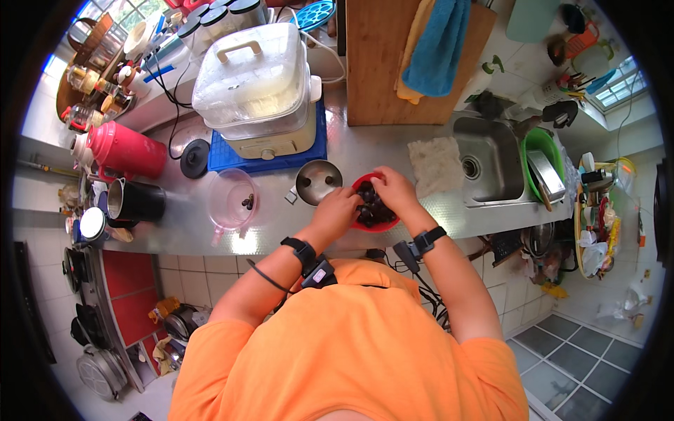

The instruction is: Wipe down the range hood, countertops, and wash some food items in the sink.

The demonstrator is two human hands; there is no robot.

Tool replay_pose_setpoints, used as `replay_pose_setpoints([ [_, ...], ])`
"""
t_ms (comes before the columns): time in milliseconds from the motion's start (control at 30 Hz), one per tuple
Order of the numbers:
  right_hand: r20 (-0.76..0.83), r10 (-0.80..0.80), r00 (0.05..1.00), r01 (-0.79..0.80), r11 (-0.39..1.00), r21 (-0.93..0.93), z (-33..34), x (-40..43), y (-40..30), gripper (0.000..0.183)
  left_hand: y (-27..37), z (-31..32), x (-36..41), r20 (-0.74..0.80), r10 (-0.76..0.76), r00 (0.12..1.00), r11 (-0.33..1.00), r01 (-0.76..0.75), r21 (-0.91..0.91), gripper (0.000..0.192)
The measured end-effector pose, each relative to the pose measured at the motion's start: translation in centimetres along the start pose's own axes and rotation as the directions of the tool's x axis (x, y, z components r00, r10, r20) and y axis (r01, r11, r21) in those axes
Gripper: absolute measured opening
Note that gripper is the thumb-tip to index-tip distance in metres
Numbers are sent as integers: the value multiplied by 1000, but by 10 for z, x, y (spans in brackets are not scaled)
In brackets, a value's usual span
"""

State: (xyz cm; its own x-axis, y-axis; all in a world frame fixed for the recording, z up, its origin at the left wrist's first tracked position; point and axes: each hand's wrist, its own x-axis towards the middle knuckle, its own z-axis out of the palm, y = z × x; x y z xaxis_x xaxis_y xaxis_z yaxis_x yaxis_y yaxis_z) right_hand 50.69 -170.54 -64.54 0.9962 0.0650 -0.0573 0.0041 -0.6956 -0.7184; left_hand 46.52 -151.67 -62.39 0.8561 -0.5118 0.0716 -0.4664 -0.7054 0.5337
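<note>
Dark grapes [373, 209] fill a red bowl [380, 228] on the counter in front of me. The fingers of my left hand [337, 211] reach over the bowl's left side, at the grapes. My right hand [396, 190] is at the far right rim, thumb and fingertips bent inward over the fruit. Whether either hand grips a grape is hidden by the fingers. Just left of the bowl stands a round metal bowl [317, 197] with two dark round pieces inside, probably grapes. Farther left, a clear pinkish plastic container [227, 202] with a handle holds a few dark grapes [248, 201].
A food steamer [258, 100] with a clear lid stands on a blue plastic crate [274, 164] behind. To the right are a beige cloth [436, 167] and a metal sink [489, 158]. A red thermos jug [129, 150] and a black pot [139, 201] occupy the left side.
</note>
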Motion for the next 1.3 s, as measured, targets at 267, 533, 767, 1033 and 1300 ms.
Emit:
replay_pose_setpoints([
  [267,159,88,983,-95,995,32,-27,-46,32,22,3,29,26,114,90,989,912,-128,390,11],
  [533,164,126,978,-152,976,156,-33,-65,35,21,-11,41,27,-3,42,999,942,-38,333,10],
  [767,148,152,977,-183,956,227,-33,-69,46,22,-10,29,27,25,103,994,957,-106,272,12],
  [1033,168,151,974,-187,955,230,-29,-72,42,23,-3,-4,35,15,-70,997,988,71,-135,9],
  [1300,119,7,993,-8,1000,9,-22,-66,16,23,-30,-29,21,182,-334,925,669,368,-645,14],
])
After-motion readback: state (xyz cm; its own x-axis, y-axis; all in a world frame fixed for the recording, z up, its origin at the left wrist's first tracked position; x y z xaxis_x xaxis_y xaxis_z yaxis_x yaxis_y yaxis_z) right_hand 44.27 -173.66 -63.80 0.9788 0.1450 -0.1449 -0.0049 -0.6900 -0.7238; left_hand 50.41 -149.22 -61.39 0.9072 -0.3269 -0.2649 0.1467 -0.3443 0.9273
